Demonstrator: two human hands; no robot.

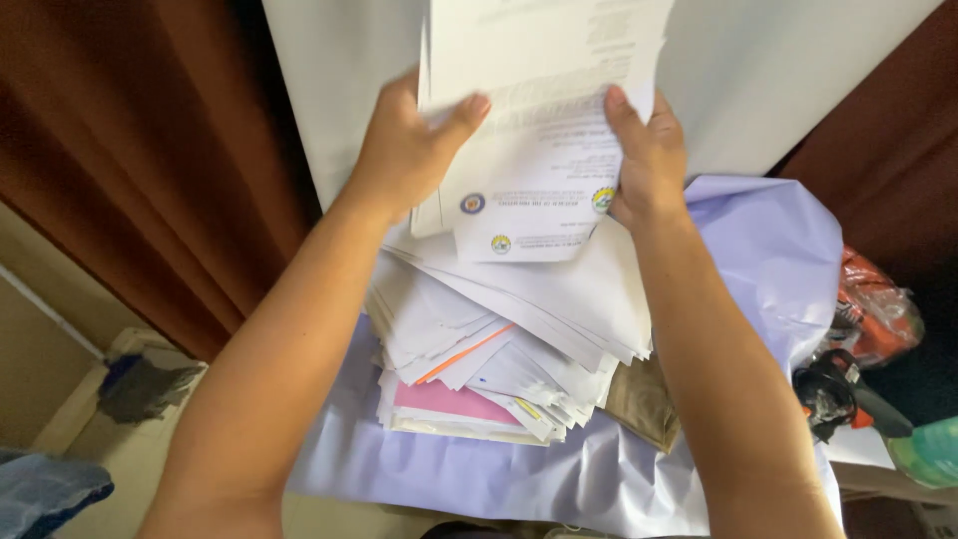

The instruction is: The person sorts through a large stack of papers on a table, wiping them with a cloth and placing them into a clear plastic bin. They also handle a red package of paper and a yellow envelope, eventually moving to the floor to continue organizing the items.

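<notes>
Both my hands hold up a small sheaf of printed white sheets (539,90) above a messy pile. My left hand (409,150) grips the sheets' left edge with its thumb on the front. My right hand (649,160) grips the right edge, thumb on the front as well. Small round emblems show on the sheets' lower ends. Below lies a thick, uneven stack of papers (499,339), mostly white, with a pink sheet (449,402) and an orange edge showing. The stack rests on a pale lilac sheet (768,250).
A brown curtain (150,150) hangs at the left and a white panel (778,70) rises behind. An orange plastic bag (873,304), a black and orange object (833,389) and a green object (928,454) sit at the right. Brown paper (644,404) sticks out under the stack.
</notes>
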